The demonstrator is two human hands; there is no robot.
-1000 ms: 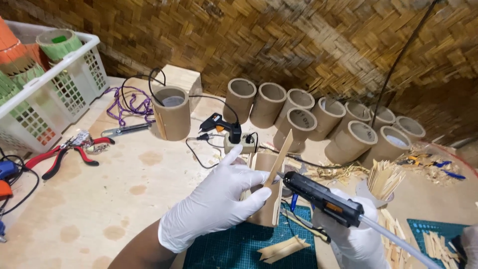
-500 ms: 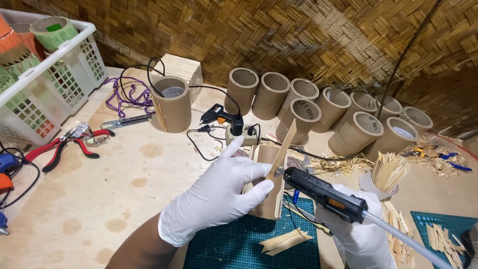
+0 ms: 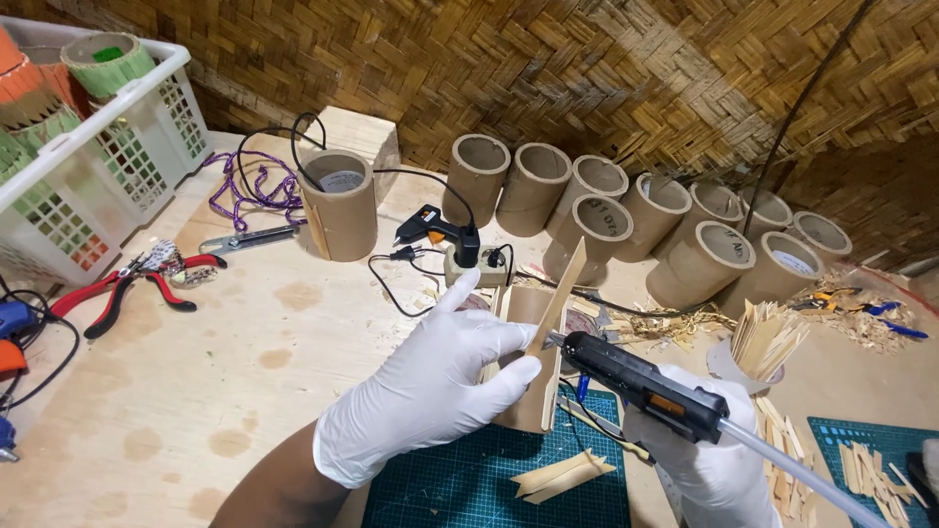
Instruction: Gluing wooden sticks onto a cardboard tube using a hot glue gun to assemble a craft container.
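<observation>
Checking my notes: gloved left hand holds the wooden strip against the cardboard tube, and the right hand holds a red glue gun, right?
Not quite. In the head view the glue gun in the right hand is black, not red. The rest holds.

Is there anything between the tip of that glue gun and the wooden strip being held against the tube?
Nothing visible. The glue gun in the right hand has its nozzle right at the wooden strip, which the left hand holds against the cardboard tube.

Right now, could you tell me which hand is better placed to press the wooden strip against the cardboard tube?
Left, probably: the left hand already pinches the wooden strip against the cardboard tube, while the right hand holds the glue gun.
</observation>
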